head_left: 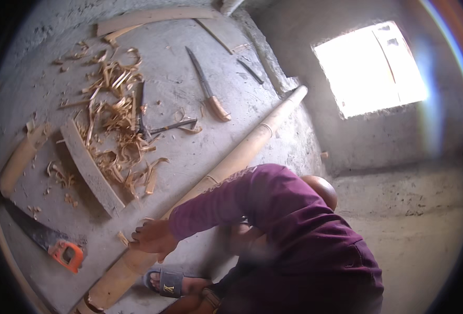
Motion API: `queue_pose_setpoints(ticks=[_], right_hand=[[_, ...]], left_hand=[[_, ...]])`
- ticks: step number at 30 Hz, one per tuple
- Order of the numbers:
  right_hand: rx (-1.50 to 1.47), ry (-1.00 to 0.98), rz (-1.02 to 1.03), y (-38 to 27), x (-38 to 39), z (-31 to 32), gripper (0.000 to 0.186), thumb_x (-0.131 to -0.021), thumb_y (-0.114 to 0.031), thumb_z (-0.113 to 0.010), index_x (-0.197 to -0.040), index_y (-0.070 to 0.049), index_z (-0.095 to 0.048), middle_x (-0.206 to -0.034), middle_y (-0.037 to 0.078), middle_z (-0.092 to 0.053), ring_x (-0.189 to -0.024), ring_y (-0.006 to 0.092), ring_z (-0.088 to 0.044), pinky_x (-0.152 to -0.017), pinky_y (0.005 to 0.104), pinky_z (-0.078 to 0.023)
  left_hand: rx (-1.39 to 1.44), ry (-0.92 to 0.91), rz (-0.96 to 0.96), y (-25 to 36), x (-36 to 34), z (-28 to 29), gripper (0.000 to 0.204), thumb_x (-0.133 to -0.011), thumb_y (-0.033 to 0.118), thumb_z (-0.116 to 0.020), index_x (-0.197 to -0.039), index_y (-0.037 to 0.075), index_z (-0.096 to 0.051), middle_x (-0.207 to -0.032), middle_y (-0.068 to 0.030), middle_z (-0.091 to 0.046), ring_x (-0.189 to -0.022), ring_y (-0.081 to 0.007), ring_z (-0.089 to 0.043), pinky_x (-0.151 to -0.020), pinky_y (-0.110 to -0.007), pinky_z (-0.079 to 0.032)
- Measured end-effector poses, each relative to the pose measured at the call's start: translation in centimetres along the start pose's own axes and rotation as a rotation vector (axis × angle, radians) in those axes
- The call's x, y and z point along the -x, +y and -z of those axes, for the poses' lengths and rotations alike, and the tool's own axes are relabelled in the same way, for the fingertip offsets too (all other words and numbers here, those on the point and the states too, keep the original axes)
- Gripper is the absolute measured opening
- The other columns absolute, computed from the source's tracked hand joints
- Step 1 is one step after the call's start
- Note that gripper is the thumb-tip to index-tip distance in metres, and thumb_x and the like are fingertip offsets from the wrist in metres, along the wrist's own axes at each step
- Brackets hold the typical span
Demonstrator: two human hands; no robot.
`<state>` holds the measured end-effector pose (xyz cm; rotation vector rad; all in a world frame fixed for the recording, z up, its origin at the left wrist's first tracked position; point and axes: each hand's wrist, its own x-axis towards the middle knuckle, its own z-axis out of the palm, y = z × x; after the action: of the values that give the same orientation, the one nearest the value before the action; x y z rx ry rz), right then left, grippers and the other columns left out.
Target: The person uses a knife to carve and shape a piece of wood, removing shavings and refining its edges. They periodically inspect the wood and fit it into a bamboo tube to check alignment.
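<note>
Neither of my hands is in view. A long bamboo pole (239,152) lies slantwise across the concrete floor, from the lower left to the wall corner. Over it bends another person in a purple long-sleeved top (294,225). That person's hand (153,238) rests on the nearer part of the pole, its fingers over the far side. A sandalled foot (171,282) stands close beside the pole. The person's other hand cannot be made out clearly behind the body.
A handsaw with an orange handle (66,255) lies at lower left, near a short bamboo piece (19,162) and a curved slat (91,170). Shavings (119,118) surround a dark angled metal tool (171,126). A long wooden-handled knife (205,83) lies farther off. A window (370,70) pierces the wall.
</note>
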<state>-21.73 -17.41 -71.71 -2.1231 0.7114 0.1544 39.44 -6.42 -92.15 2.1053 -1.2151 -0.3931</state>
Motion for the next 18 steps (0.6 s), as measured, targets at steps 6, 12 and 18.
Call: queue_pose_setpoints(ticks=[6, 12, 18], right_hand=[[0.297, 0.074, -0.139, 4.2, 11.8, 5.4, 0.092, -0.087, -0.053, -0.076, -0.152, 0.001, -0.038, -0.136, 0.024, -0.051, -0.126, 0.0379, -0.052, -0.105, 0.0511, -0.045], [0.402, -0.086, -0.447, 5.9, 25.3, 5.8, 0.108, -0.076, -0.062, -0.08, -0.154, -0.003, -0.036, -0.139, 0.019, -0.052, -0.132, 0.0346, -0.049, -0.109, 0.049, -0.041], [0.315, 0.185, -0.418, 6.5, 26.0, 1.3, 0.119, -0.066, -0.068, -0.085, -0.154, -0.005, -0.039, -0.134, 0.016, -0.054, -0.128, 0.0338, -0.051, -0.106, 0.0469, -0.041]], left_hand=[[-0.029, 0.081, -0.053, 1.0, 0.1, 2.2, 0.089, -0.08, 0.047, -0.087, -0.144, 0.0, -0.046, -0.138, -0.0183, -0.058, -0.123, -0.0347, -0.059, -0.109, -0.047, -0.049], [0.293, 0.121, 0.207, 10.3, 2.9, -0.1, 0.086, -0.081, 0.045, -0.085, -0.143, 0.0, -0.046, -0.138, -0.0175, -0.058, -0.127, -0.0358, -0.057, -0.113, -0.05, -0.045], [0.56, -0.047, 0.304, 13.9, 3.1, -3.9, 0.08, -0.084, 0.028, -0.079, -0.148, 0.005, -0.037, -0.14, -0.0184, -0.052, -0.126, -0.0389, -0.058, -0.104, -0.05, -0.051]])
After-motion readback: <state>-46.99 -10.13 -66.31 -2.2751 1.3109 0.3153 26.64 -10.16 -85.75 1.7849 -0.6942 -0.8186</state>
